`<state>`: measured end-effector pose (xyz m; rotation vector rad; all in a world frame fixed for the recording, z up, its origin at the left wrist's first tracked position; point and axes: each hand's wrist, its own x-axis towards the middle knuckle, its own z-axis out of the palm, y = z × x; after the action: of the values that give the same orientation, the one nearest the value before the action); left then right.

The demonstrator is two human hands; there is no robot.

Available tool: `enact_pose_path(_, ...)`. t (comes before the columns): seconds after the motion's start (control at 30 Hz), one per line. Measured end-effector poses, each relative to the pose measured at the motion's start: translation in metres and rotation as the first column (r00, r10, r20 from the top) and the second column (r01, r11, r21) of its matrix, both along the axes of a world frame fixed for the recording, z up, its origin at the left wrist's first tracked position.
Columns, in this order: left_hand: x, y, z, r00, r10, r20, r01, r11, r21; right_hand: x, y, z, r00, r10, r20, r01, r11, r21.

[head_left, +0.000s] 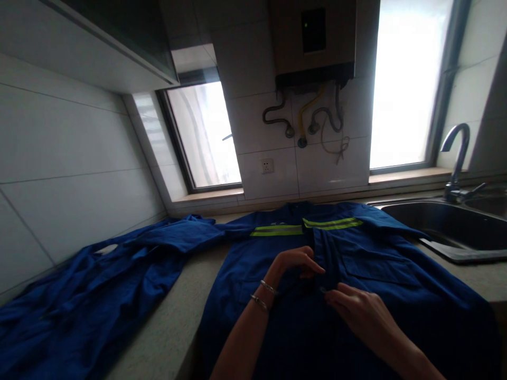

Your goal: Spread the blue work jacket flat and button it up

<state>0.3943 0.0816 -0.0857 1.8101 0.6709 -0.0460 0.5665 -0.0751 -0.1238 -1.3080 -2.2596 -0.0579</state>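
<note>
A blue work jacket point(376, 264) with yellow-green and grey reflective chest strips lies spread on the counter, its lower part hanging toward me over the front edge. My left hand point(299, 261), with two silver bangles on the wrist, is at the front opening, fingers bent around the edge of the placket point(325, 253). Just below and to the right, my right hand point(356, 306) pinches that same front edge, thumb and fingers together. A small pale spot, perhaps a button, shows beside its fingertips. The cloth under both hands is dark, so fine details are hidden.
More blue clothing point(119, 274) is heaped along the left of the stone-look counter point(170, 322). To the right are a dark sink point(439, 216) and a curved tap point(459, 153). A water heater point(312, 42) with hoses hangs between two windows; a cabinet point(99, 47) juts overhead.
</note>
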Motion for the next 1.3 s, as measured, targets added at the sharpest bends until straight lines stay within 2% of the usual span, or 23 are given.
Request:
enact_pose_path(0.1,0.000,0.000,-0.001,0.998,0.029,0.050,-0.029,1.000,-0.002,0.006,0.000,-0.005,0.996,-0.037,-0.086,0.035,0.999,-0.025)
enact_pose_path(0.2,0.000,-0.002,0.000,0.994,0.055,0.099,-0.054,0.998,-0.015,0.010,-0.003,-0.015,0.983,0.009,-0.183,-0.013,1.000,-0.022)
enact_pose_path(0.27,0.000,-0.002,0.002,0.989,0.084,0.118,-0.083,0.996,-0.018,0.010,-0.006,-0.019,0.973,0.042,-0.227,-0.041,0.999,0.010)
enact_pose_path(0.37,0.000,-0.003,0.004,0.989,0.108,0.102,-0.108,0.994,-0.002,0.005,-0.007,-0.019,0.967,0.024,-0.255,-0.001,0.996,0.087)
enact_pose_path(0.5,0.001,-0.007,0.006,0.990,0.109,0.091,-0.114,0.993,0.045,-0.005,0.002,-0.006,0.984,-0.018,-0.175,0.047,0.986,0.161)
enact_pose_path(0.63,0.003,-0.011,0.008,0.987,0.132,0.089,-0.135,0.990,0.033,-0.009,0.012,0.005,1.000,0.021,0.014,-0.023,0.988,0.156)
enact_pose_path(0.73,0.004,-0.011,0.008,0.987,0.135,0.088,-0.138,0.990,0.026,-0.007,0.016,0.004,0.994,0.059,0.092,-0.075,0.981,0.177)
enact_pose_path(0.9,0.006,-0.007,0.001,0.965,0.222,0.141,-0.232,0.971,0.056,-0.006,0.020,0.000,0.995,0.074,0.073,-0.086,0.980,0.181)
enact_pose_path(1.07,0.008,-0.008,-0.003,0.935,0.316,0.160,-0.327,0.944,0.051,-0.007,0.023,0.009,0.993,0.117,0.017,-0.118,0.986,0.114)
enact_pose_path(1.3,0.008,-0.008,-0.001,0.930,0.281,0.238,-0.299,0.953,0.045,-0.006,0.030,0.020,0.992,0.101,0.080,-0.108,0.990,0.090)
